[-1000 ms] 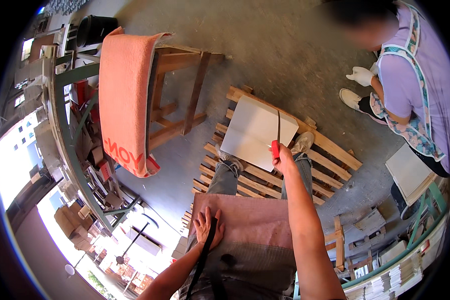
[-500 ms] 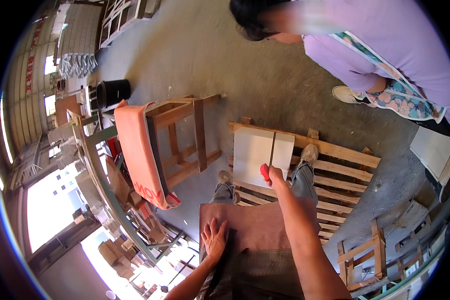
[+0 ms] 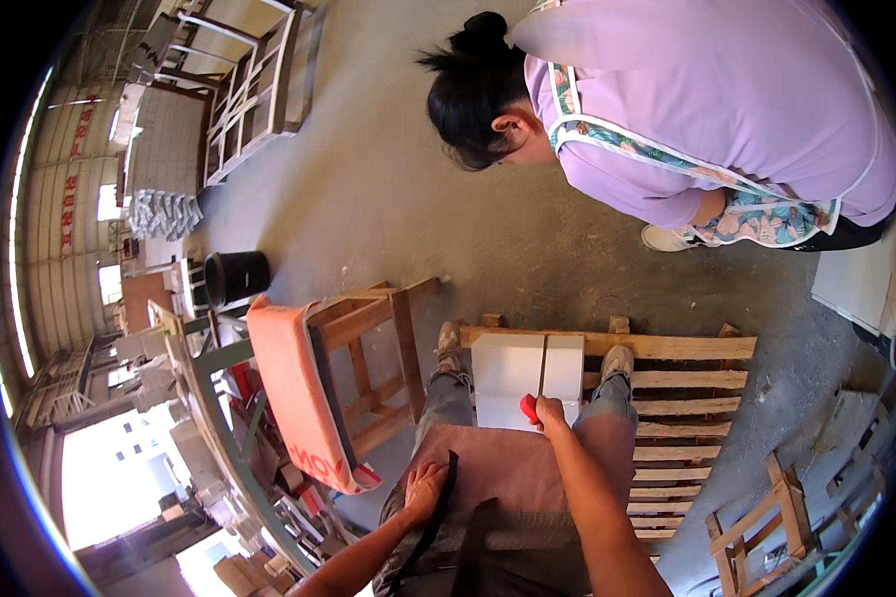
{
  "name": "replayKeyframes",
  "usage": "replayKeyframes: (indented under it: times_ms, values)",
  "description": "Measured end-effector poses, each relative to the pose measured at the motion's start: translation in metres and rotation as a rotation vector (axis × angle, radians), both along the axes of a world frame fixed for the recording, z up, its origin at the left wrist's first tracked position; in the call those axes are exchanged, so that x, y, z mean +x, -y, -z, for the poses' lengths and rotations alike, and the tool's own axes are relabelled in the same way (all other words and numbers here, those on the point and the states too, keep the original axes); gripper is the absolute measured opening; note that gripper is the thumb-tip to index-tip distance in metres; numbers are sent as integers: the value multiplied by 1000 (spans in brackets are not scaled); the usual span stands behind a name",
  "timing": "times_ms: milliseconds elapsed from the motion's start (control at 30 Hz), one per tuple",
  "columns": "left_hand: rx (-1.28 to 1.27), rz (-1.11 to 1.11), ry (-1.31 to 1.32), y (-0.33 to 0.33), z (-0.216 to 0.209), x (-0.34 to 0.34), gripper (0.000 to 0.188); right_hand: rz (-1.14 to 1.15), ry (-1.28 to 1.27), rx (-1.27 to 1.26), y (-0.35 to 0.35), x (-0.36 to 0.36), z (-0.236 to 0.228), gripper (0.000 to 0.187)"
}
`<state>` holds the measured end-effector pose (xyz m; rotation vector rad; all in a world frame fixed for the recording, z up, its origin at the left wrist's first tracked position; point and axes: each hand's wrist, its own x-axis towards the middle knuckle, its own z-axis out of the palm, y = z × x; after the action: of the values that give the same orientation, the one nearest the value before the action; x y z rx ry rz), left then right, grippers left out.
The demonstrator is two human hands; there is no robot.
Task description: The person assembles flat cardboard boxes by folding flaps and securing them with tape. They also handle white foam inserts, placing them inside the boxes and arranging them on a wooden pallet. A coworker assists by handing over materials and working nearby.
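My right hand (image 3: 552, 412) is closed around a small red object (image 3: 529, 407), whose exact kind I cannot make out. It is held over the near part of flat white pieces (image 3: 508, 366) with a dark line running between them, between my feet on a wooden pallet (image 3: 682, 379). Whether the red object touches the white surface, I cannot tell. Fingers laid along it, my left hand (image 3: 427, 488) rests on the brown apron (image 3: 498, 460) over my lap, beside a black strap (image 3: 450, 490).
Left of me is a wooden frame (image 3: 408, 348) with an orange padded cover (image 3: 294, 383). A black bucket (image 3: 237, 278) stands beyond it. A person in a lilac top (image 3: 707, 109) bends over at far right, near white panels (image 3: 856, 289). Another wooden frame (image 3: 767, 527) lies lower right.
My view has tilted, so the pallet and white pieces appear lower. The left hand's fingers, spread before, lie closer together. The right hand keeps the red object. The other person comes further into view.
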<state>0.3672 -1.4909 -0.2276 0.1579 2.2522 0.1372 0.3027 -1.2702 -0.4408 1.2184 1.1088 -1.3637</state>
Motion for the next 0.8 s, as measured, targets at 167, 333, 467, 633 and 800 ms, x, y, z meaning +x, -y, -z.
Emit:
replayKeyframes:
  times_ms: [167, 333, 467, 633, 800]
  values:
    - [12, 4, -4, 57, 78, -54, 21, 155, 41, 31, 28, -8, 0, 40]
    - [90, 4, -117, 86, 85, -78, 21, 127, 125, 102, 30, -8, -29, 38]
    - [157, 67, -205, 124, 91, -83, 27, 119, 176, 151, 43, -19, -27, 35]
    - [203, -21, -175, 132, 124, -91, 28, 20, 170, 204, 55, -15, -27, 35]
    - [246, -39, -114, 109, 169, -84, 27, 0, 234, 261, 56, -26, -38, 37]
